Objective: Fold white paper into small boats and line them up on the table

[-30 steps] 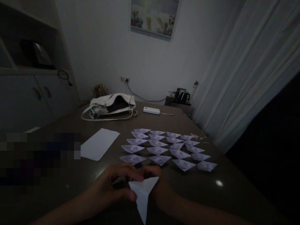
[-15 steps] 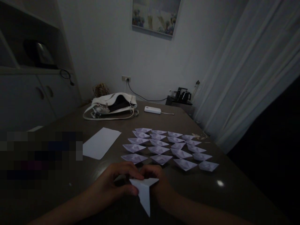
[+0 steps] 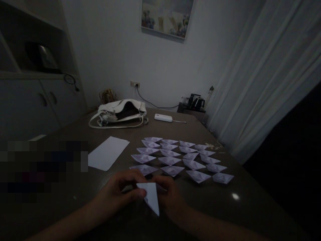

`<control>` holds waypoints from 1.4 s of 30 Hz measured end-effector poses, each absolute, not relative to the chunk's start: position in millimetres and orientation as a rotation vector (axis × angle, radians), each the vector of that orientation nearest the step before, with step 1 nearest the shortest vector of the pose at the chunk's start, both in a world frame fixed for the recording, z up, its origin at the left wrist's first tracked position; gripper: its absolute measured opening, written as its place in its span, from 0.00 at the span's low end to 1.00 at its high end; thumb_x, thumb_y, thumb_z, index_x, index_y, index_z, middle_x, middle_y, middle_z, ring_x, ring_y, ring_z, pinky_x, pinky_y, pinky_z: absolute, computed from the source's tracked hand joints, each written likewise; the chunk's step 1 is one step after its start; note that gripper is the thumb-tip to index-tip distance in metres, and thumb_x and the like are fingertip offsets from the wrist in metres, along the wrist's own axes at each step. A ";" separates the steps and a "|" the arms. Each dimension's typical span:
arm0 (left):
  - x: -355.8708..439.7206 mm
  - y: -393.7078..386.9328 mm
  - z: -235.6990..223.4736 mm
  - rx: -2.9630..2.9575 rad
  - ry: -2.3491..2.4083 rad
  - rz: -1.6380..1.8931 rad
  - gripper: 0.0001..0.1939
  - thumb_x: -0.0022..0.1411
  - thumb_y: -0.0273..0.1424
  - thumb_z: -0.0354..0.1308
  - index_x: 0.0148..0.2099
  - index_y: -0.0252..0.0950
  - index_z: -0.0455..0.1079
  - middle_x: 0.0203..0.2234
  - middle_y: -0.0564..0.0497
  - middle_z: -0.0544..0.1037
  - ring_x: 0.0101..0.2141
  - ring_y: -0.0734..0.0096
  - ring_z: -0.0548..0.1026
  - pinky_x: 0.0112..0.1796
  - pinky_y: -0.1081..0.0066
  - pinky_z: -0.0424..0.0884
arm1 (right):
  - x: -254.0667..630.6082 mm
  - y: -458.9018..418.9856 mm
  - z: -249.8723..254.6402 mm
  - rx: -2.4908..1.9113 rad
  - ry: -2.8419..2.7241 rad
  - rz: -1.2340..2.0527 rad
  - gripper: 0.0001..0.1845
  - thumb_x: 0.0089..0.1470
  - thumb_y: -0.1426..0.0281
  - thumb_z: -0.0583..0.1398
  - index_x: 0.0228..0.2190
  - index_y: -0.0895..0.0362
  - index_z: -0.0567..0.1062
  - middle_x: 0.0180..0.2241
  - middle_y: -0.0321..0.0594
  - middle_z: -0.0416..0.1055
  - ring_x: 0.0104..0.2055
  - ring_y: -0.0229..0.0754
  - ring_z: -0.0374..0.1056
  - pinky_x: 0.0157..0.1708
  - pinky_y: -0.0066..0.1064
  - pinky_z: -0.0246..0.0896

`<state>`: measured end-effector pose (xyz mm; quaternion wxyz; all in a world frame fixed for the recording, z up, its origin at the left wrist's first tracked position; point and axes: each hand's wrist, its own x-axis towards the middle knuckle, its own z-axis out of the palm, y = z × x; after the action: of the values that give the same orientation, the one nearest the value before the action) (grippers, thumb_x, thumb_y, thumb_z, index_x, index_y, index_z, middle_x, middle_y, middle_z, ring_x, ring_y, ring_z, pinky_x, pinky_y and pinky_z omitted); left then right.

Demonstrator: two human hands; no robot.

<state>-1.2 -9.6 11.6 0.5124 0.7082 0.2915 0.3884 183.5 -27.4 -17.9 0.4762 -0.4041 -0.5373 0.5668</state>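
Observation:
A folded piece of white paper (image 3: 151,196), triangular from this side, is held between my two hands above the near part of the table. My left hand (image 3: 122,189) pinches its left edge, thumb in front and fingers behind. On the other side, my right hand (image 3: 170,197) is closed around the paper's right part, and its fingertips are partly hidden behind the paper. Just beyond my hands, several folded paper boats (image 3: 172,171) stand in rows. A stack of white paper sheets (image 3: 109,153) lies to the left of the boats.
A white handbag (image 3: 120,113) lies open at the far side of the dark table (image 3: 240,214). Near it is a white power bank (image 3: 163,117) with a short cable. Black kettles (image 3: 197,102) stand on a stand behind the table. A pale curtain (image 3: 250,83) hangs at the right.
The folded paper has turned and tilted up; its right-hand point no longer sticks out and its lower tip is higher. Both hands have shifted slightly with it. The boats have not moved.

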 end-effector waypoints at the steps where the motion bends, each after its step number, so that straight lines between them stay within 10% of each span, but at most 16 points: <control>1: -1.4 -8.5 11.0 1.680 0.701 0.943 0.04 0.59 0.32 0.63 0.35 0.37 0.77 0.31 0.53 0.77 0.34 0.68 0.75 0.37 0.72 0.69 | 183.5 -27.3 -16.2 -0.986 -1.343 1.367 0.13 0.40 0.62 0.69 0.20 0.56 0.73 0.21 0.32 0.66 0.27 0.38 0.64 0.28 0.29 0.60; 23: 2.5 -7.4 24.4 1.290 1.005 0.952 0.16 0.52 0.42 0.68 0.29 0.34 0.72 0.24 0.51 0.80 0.27 0.66 0.77 0.29 0.72 0.72 | 185.0 -26.0 -13.1 -0.852 -1.457 1.499 0.15 0.50 0.63 0.65 0.36 0.59 0.73 0.26 0.35 0.68 0.25 0.33 0.64 0.22 0.23 0.58; 42: 4.3 -6.6 3.2 1.374 0.879 0.792 0.18 0.53 0.42 0.66 0.41 0.36 0.72 0.35 0.49 0.82 0.38 0.59 0.78 0.38 0.68 0.73 | 180.5 -27.7 -10.5 -0.965 -1.276 1.440 0.31 0.46 0.42 0.62 0.35 0.59 0.73 0.25 0.34 0.66 0.20 0.30 0.59 0.17 0.21 0.56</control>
<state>4.3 -6.6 3.2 0.6165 0.5966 0.3819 0.3438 180.5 -27.7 -10.5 0.4745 -0.3945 -0.5219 0.5890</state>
